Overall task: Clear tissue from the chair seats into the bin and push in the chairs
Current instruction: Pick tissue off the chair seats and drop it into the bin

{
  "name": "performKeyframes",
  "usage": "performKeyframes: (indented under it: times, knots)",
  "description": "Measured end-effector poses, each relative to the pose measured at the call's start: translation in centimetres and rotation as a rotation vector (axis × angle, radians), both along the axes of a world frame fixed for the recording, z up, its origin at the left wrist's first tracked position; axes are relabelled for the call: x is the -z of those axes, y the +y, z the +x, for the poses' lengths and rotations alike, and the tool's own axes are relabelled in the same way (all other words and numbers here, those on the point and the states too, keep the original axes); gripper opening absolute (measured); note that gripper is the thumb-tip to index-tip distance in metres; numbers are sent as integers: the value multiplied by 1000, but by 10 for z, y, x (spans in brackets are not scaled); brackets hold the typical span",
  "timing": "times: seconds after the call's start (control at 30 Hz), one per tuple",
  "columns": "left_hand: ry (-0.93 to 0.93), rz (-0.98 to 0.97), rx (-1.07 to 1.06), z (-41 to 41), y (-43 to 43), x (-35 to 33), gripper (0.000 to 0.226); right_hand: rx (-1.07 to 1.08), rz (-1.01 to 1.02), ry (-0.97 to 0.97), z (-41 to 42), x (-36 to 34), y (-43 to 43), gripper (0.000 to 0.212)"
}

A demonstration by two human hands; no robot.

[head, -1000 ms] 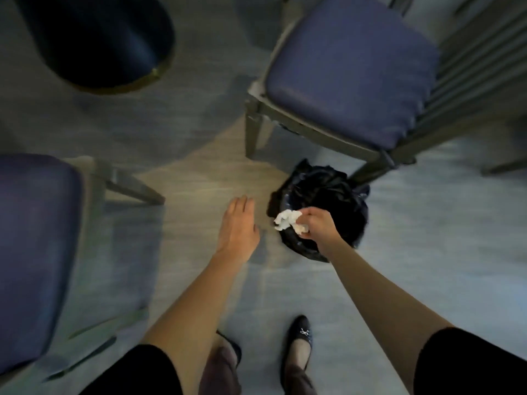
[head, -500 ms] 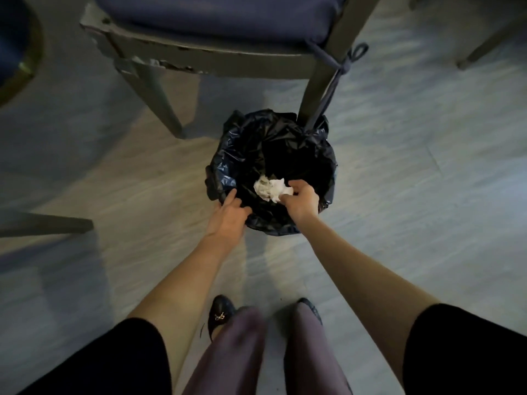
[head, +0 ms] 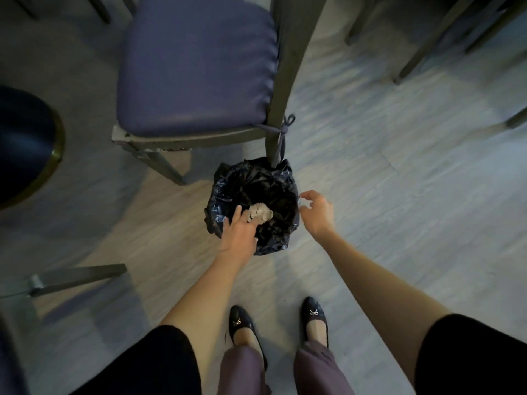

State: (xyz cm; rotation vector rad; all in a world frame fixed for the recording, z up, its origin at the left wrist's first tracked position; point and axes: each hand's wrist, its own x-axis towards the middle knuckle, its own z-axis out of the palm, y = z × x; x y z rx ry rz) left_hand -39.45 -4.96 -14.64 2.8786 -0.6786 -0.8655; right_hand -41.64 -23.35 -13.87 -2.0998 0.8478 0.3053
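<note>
Tissue (head: 260, 212): lies crumpled inside bin (head: 217, 195), at left hand (head: 239, 233) fingertips, contact unclear. Reaches in with fingers straight, gripping nothing. Right hand (head: 317, 213): hangs loosely curled, empty, beside right rim. Chair (head: 196, 67): stands just beyond bin, backrest post on right; probably suits right hand for push.
</note>
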Motion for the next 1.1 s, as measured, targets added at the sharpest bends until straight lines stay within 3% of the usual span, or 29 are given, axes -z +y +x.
performKeyframes:
  times: [0.27, 0.43, 0.7, 1.1]
  knots:
    - [-188, -151, -34, 7, -120, -139, 67, -425, -342, -46, -18, -119, -86, 66]
    - [-267, -191, -87, 30, -198, -194, 75, -567, -475, -111, 13, -180, -156, 71]
    - [-343, -275, -137, 130, -298, -228, 73, -612, -551, -190, 127, -224, -246, 74]
    - [-373, -308, -305, 311, -436, -256, 90, -568, -458, -241, 307, -255, -381, 88]
